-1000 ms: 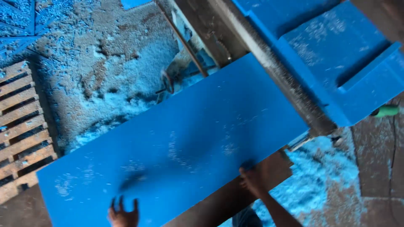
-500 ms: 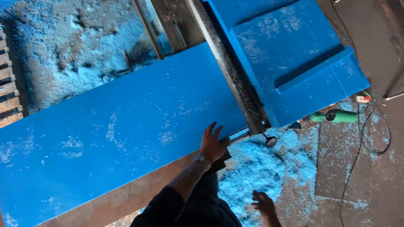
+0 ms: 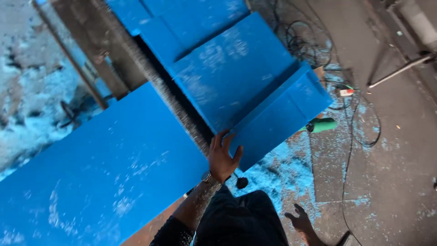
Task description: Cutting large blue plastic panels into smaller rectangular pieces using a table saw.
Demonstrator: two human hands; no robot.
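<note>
- Head view: my left hand [image 3: 223, 157] rests flat on the near corner of the long blue board [image 3: 104, 173], and its grip is open, fingers spread, holding nothing.
- The long blue board lies slanted across the counter [image 3: 150, 225], running from the lower left up to my left hand.
- My fingertips [image 3: 221, 135] reach the dark gap where the board ends, just beside the blue stepped panel [image 3: 246, 82].
- The stepped panel lies up and to the right, past that dark gap.
- My right hand [image 3: 301, 221] hangs low near the floor [image 3: 400, 150], its grip open and empty.
- Blue shavings [image 3: 277, 171] cover the floor beside my legs.
- A green power tool [image 3: 322, 125] lies on the floor just beside the stepped panel, with black cables [image 3: 353, 136] near it.
</note>
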